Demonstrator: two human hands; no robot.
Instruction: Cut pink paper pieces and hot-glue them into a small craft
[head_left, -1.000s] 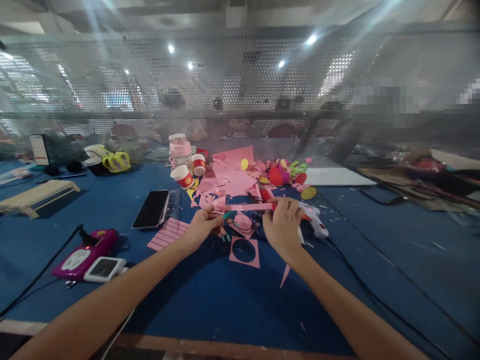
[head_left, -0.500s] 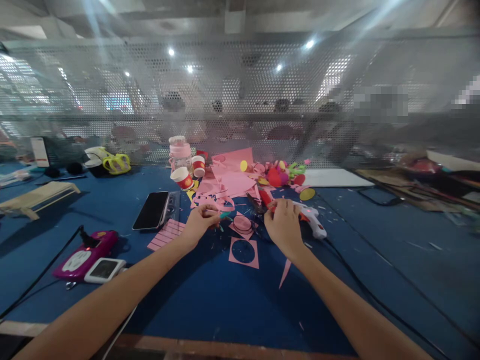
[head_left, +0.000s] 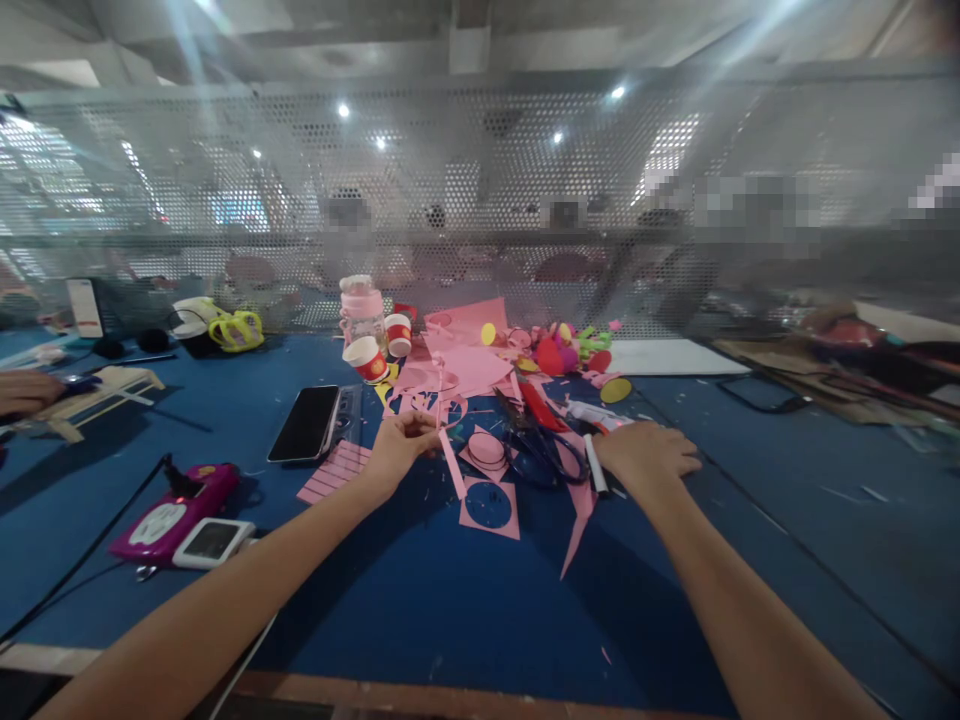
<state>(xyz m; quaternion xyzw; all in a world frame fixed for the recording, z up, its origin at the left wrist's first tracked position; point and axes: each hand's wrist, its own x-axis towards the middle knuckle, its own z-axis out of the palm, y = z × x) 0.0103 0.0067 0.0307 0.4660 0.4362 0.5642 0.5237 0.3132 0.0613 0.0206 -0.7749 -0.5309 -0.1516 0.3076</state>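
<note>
My left hand (head_left: 409, 445) pinches a narrow pink paper strip (head_left: 452, 465), which hangs down from the fingertips. My right hand (head_left: 651, 458) lies over the handle of a white hot glue gun (head_left: 596, 414), its fingers curled to the far side. Most of the glue gun is hidden under that hand. Close to the right thumb is a white marker-like stick (head_left: 595, 466) with a dark end. Dark-handled scissors (head_left: 562, 460) and a red-handled tool (head_left: 538, 402) lie between the hands. Below them is a pink square (head_left: 466, 520) with a round hole.
Pink sheets (head_left: 472, 345), paper cups (head_left: 365, 358) and a bottle (head_left: 361, 305) stand or lie at the back. On the left are a phone (head_left: 304, 424), a purple device (head_left: 169, 520) and a wooden stand (head_left: 112, 390) with another person's hand (head_left: 30, 392) beside it. A perforated screen (head_left: 480, 220) closes the back.
My right hand has moved right, off the tools in the middle and onto the glue gun. A pink strip now hangs from my left hand. Another person's hand has appeared at far left.
</note>
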